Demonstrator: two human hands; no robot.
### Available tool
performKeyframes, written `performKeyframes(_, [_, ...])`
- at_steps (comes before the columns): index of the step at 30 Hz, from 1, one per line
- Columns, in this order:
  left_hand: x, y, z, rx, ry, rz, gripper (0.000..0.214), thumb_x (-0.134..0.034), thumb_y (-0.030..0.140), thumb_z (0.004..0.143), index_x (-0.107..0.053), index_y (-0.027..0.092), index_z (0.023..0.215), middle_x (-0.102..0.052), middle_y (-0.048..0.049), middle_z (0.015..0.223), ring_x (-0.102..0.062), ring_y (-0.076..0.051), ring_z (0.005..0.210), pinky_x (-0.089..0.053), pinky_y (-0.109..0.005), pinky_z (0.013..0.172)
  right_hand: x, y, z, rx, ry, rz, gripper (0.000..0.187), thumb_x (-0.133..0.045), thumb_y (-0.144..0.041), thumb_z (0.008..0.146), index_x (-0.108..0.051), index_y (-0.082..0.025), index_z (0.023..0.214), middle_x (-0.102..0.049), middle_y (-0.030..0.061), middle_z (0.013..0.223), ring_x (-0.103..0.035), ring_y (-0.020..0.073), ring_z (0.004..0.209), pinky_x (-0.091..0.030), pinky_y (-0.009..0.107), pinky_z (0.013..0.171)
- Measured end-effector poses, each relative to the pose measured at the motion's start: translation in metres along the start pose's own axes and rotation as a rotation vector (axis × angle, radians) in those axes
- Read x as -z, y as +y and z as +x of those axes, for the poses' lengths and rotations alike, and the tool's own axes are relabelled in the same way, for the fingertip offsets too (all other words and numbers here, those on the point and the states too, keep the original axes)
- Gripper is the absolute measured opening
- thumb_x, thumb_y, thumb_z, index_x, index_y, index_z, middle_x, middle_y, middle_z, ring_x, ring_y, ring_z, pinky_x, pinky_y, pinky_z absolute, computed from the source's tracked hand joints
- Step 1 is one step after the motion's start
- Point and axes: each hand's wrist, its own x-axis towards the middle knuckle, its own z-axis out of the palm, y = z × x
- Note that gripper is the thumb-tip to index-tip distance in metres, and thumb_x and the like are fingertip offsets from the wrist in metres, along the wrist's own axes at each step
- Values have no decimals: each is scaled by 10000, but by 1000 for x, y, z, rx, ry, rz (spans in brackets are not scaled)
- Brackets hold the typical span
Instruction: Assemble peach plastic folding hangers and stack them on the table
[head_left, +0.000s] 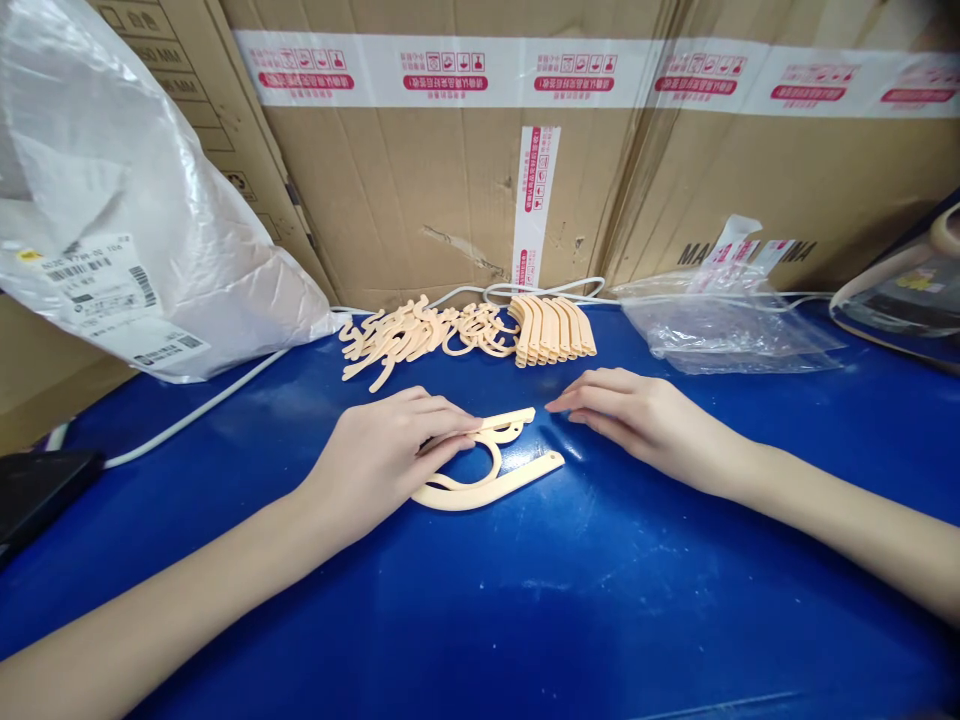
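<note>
A cream plastic folding hanger [491, 478] lies flat on the blue table [525, 600] in front of me. My left hand [390, 450] rests on its left part, fingers stretched flat over the hook and pressing it down. My right hand [637, 415] lies just to the right of the hanger, fingers extended and together, fingertips a short gap from the hanger's upper end and touching nothing. Behind the hands lie a loose pile of hanger parts [405, 335] and a neat row of stacked folded hangers [553, 328].
Taped cardboard boxes [465, 180] wall off the back. A white plastic bag with labels [112, 200] sits at the left, clear plastic bags [720, 320] at the right, a white cable [195, 410] runs along the table, a dark object [37, 490] at the left edge.
</note>
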Motion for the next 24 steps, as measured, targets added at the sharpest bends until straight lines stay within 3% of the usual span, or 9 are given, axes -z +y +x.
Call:
performKeyframes(4, [-1, 1, 2, 133, -40, -60, 137, -577, 362, 930, -682, 334, 1014, -699, 106, 1016, -616, -126, 896, -447, -240, 675, -2, -2, -2, 92, 24, -109, 277, -414, -181, 985, -625, -149, 1162, -627, 100, 1081, -598, 194, 973, -503, 350, 830])
performKeyframes(8, [-1, 6, 4, 211, -14, 61, 165, -527, 355, 944, -665, 307, 1021, -682, 63, 1025, -617, -169, 886, -438, -272, 626, -4, -4, -3, 111, 56, -111, 284, -435, -147, 967, -616, -160, 1185, -610, 96, 1072, -595, 181, 965, -507, 320, 824])
performKeyframes(12, [0, 20, 2, 38, 34, 96, 232, -459, 276, 963, -616, 240, 1129, -629, -19, 1165, -565, -218, 1044, -478, -366, 845, -9, -5, -2, 89, 51, -29, 276, -449, -156, 961, -621, -169, 1178, -601, 91, 1067, -593, 173, 995, -507, 298, 851])
performKeyframes(16, [-4, 33, -2, -109, -73, -26, 253, -452, 277, 969, -587, 215, 1174, -573, -62, 1280, -488, -243, 1205, -450, -415, 972, -11, -5, 0, 4, 81, 41, 245, -489, -211, 956, -626, -176, 1155, -626, 86, 1048, -615, 177, 977, -515, 312, 845])
performKeyframes(21, [-8, 34, -3, -166, -201, -81, 332, -433, 303, 986, -517, 214, 1295, -447, -83, 1443, -267, -253, 1427, -305, -470, 1152, -7, -3, 2, -219, 104, 159, 212, -594, -361, 905, -666, -184, 999, -698, 54, 905, -660, 172, 795, -528, 299, 719])
performKeyframes(24, [-8, 31, -2, -154, -221, -109, 257, -412, 287, 991, -537, 204, 1200, -445, -89, 1449, -255, -244, 1439, -269, -500, 1171, -4, -3, 2, -332, 118, 262, 289, -566, -444, 911, -664, -177, 956, -699, 26, 751, -644, 142, 619, -508, 268, 613])
